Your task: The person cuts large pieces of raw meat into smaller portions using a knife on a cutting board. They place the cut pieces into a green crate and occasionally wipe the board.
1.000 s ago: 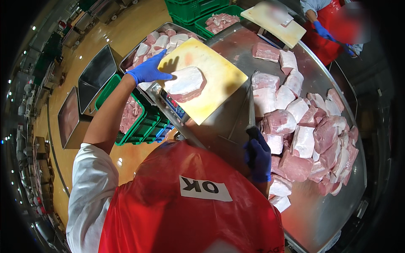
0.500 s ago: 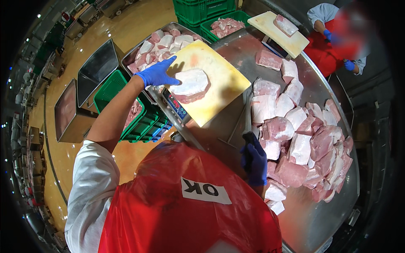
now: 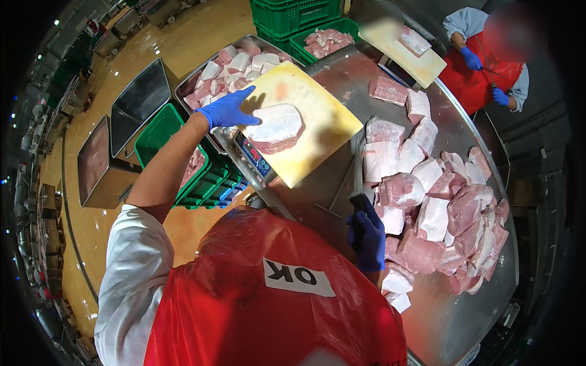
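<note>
A fat-topped piece of meat (image 3: 278, 125) lies on a yellowish cutting board (image 3: 311, 104), which rests on a digital scale (image 3: 255, 157). My blue-gloved left hand (image 3: 227, 111) is at the meat's left end, fingers spread, the thumb at its edge. In my right hand (image 3: 370, 238), also blue-gloved, is a knife (image 3: 359, 177); my fingers wrap round its black handle and the blade points away from me, beside the meat pile. To the right, many cut meat pieces (image 3: 421, 189) are heaped on the steel table (image 3: 439, 323).
A steel tub (image 3: 183, 91) of meat pieces stands beyond my left hand. Green crates (image 3: 165, 131) sit at the table's left, near steel bins (image 3: 97, 161). Another green crate (image 3: 351, 24) holds trimmings. Across the table, a person (image 3: 488, 67) in a red apron stands by a second board (image 3: 427, 64).
My left hand and the meat on the board have barely moved. The knife stays in my right hand. Across the table, the other person's hands have shifted and come more into view.
</note>
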### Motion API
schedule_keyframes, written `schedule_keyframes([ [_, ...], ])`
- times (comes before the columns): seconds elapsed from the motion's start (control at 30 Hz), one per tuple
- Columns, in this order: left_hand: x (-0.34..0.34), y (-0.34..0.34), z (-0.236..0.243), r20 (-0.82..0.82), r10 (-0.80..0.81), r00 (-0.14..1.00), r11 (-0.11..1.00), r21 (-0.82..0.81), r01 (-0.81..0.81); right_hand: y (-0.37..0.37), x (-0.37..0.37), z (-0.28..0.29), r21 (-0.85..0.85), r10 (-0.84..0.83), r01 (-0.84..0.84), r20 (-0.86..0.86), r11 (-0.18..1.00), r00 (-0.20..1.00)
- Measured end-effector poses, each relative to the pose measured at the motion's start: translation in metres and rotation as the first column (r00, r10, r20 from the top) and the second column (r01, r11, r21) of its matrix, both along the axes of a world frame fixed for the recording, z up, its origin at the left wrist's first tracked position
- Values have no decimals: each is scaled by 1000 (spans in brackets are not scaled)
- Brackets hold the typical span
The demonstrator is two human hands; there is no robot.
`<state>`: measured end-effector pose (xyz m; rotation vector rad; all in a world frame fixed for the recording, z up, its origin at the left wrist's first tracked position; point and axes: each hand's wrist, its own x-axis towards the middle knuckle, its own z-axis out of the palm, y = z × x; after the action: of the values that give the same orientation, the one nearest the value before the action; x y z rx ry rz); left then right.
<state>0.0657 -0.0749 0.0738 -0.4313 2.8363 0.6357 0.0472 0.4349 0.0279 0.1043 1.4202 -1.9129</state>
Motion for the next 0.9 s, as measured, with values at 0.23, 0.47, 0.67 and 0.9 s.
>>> schedule_keyframes([
  [0.23, 0, 0, 0, 4, -2, 1000, 1000, 27, 2, -2, 1, -3, -6, -12, 12, 6, 1000, 1000],
  [0.47, -16, 5, -13, 52, -74, 996, 996, 55, 71, 7, 9, 8, 101, 58, -48, -105, 994, 993],
  [0.67, -14, 32, -43, -33, -148, 988, 985, 90, 150, -11, 8, 39, 70, 21, -17, -59, 997, 998],
  [0.9, -32, 81, -50, -85, -114, 990, 969, -229, 92, -6, 2, -37, 146, 164, -98, -555, 984, 816],
])
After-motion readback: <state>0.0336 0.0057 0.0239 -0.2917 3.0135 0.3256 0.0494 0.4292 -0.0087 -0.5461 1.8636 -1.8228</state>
